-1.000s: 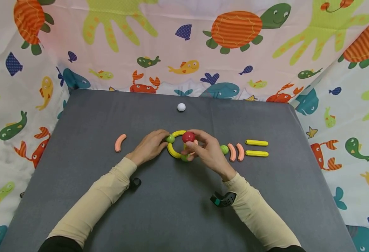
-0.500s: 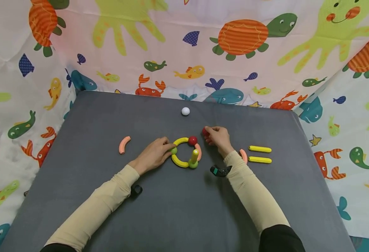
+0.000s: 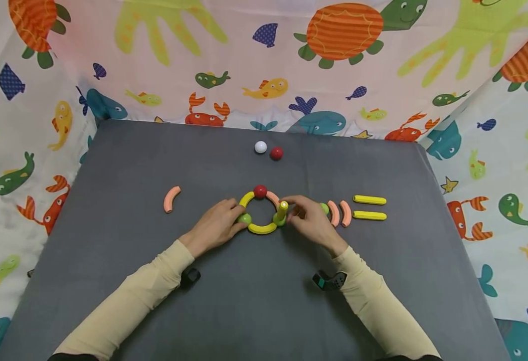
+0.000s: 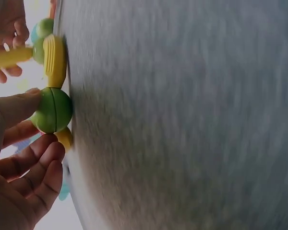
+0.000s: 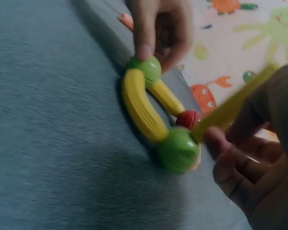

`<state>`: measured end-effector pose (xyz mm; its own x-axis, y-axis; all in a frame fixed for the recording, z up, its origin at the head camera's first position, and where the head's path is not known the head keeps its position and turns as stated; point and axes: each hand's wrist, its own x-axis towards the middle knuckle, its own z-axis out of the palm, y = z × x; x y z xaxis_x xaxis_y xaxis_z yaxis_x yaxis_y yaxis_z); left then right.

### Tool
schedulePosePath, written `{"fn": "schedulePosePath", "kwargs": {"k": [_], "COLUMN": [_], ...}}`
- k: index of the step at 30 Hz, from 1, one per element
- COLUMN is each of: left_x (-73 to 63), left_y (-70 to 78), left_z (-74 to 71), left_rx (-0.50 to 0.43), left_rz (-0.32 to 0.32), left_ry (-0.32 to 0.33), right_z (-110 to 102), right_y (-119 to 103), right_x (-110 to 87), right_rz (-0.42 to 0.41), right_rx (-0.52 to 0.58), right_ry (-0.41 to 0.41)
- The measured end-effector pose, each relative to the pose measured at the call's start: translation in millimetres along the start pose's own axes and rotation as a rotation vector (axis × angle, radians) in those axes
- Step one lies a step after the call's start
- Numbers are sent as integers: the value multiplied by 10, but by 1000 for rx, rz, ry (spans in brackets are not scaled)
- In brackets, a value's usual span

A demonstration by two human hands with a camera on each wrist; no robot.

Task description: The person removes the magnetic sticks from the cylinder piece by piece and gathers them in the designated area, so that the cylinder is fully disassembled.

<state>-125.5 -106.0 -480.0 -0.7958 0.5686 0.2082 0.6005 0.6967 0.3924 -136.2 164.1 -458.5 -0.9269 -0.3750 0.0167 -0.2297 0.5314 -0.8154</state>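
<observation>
One gray table (image 3: 254, 301) carries a ring of toy pieces (image 3: 262, 229) near its middle. The right hand (image 3: 312, 217) curls beside a yellow stick (image 3: 282, 210) standing at the ring's right; whether its grip holds the stick, I cannot tell. The left hand (image 3: 213, 224) pinches the green ball (image 3: 246, 219) on the ring's left.

Gry tbl (image 3: 254, 301) w/ ring (image 3: 262, 229), balls (image 3: 277, 153), rods (image 3: 369, 216)

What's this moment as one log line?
left hand: pinches green ball; right hand: beside upright yellow stick, grip unclear; white ball: untouched
</observation>
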Motion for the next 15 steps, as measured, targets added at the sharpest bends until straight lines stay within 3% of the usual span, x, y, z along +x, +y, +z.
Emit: {"fn": "schedulePosePath", "kwargs": {"k": [3, 15], "left_x": [-20, -24], "left_y": [40, 113], "left_z": [-10, 15], "left_rx": [23, 36], "left_rz": [1, 10], "left_ry": [-2, -27], "right_z": [63, 133], "right_y": [-44, -36], "right_x": [-28, -23], "right_rz": [-110, -104], "right_rx": [-61, -35], "right_ry": [-31, -8]}}
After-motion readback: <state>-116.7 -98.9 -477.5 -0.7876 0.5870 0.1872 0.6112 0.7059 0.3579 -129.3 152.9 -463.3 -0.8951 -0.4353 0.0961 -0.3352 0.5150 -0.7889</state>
